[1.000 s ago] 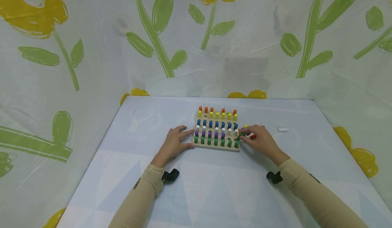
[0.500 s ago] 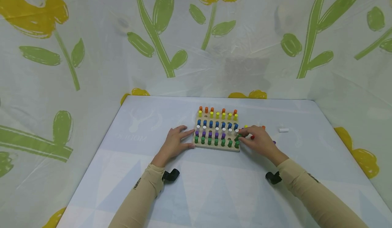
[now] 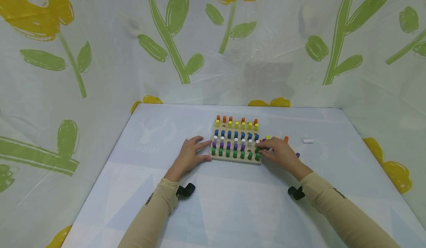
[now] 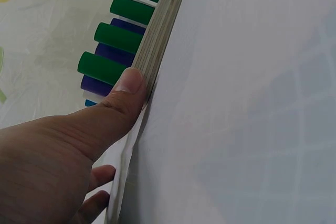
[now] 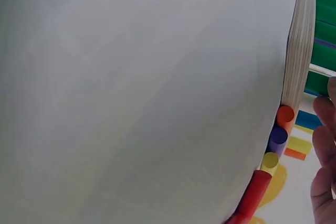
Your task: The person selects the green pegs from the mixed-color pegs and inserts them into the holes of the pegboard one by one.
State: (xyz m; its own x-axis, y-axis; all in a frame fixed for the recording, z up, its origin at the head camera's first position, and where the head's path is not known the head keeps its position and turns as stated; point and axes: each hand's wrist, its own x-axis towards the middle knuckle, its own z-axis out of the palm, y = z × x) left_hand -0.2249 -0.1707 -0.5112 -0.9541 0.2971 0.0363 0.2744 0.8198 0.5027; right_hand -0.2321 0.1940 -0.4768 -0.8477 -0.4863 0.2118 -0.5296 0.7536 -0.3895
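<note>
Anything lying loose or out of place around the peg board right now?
Yes. A white peg lies alone on the table, apart from the peg board. Loose orange and purple pegs lie beside the right hand. The board's orange back row has gaps.

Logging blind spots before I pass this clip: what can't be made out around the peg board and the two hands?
- Head view: the right hand covers the loose pegs beside the peg board; whether its fingers grip a green peg is too small to tell.
- Right wrist view: the fingers are cut off by the right edge; the red peg runs off the bottom.
- Left wrist view: the left hand hides the board's corner; only the thumb's contact shows.
</note>
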